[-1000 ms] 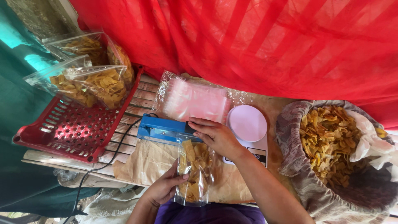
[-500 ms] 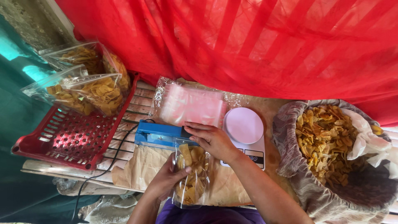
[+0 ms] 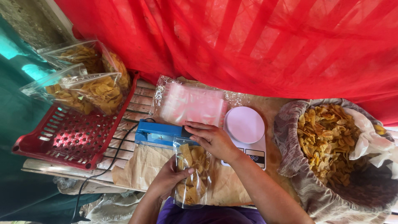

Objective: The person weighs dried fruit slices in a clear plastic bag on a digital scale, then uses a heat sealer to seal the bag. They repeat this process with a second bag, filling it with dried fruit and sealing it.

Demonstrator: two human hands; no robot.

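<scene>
My left hand [image 3: 169, 179] grips a clear plastic bag of yellow chips [image 3: 194, 174] by its left side, near the table's front edge. The bag's open top lies in the jaw of a blue heat sealer [image 3: 156, 133]. My right hand [image 3: 211, 139] rests flat on the sealer's right end, pressing down over the bag's mouth. Brown paper [image 3: 141, 166] lies under the bag.
A red plastic basket [image 3: 66, 139] at the left holds filled chip bags [image 3: 89, 89]. A stack of empty clear bags [image 3: 191, 104] lies behind the sealer. A white kitchen scale [image 3: 245, 128] stands to the right, next to a cloth-lined sack of loose chips [image 3: 327, 141]. Red netting hangs behind.
My right hand has settled further onto the sealer's right end. My left hand has slid up the bag's side, and the bag's top sits deeper in the sealer.
</scene>
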